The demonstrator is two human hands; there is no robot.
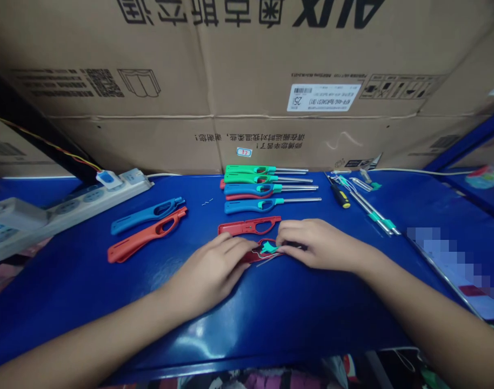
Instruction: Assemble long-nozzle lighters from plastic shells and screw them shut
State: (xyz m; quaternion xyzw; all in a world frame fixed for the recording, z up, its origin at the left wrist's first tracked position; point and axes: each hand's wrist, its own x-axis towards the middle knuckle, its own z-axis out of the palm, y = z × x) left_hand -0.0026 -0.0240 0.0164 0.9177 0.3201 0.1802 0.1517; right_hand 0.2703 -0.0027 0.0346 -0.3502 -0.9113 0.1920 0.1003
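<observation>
An open red lighter shell (pixel 253 256) lies on the blue table with a teal trigger piece (pixel 268 247) and thin wires in it. My left hand (pixel 220 265) is closed on the shell's left end. From the right, my right hand (pixel 312 243) pinches at the shell's other end beside the teal piece; what its fingertips hold is too small to name. Just behind lies another red shell half (pixel 249 226), untouched.
Blue (pixel 255 205) and green (pixel 247 170) lighters with metal tubes lie behind. A blue shell (pixel 145 216), an orange-red shell (pixel 145 237) and a power strip (pixel 88 197) are left. A screwdriver (pixel 339 194) and metal tubes (pixel 372 208) lie right; a cardboard box (pixel 169 140) stands behind.
</observation>
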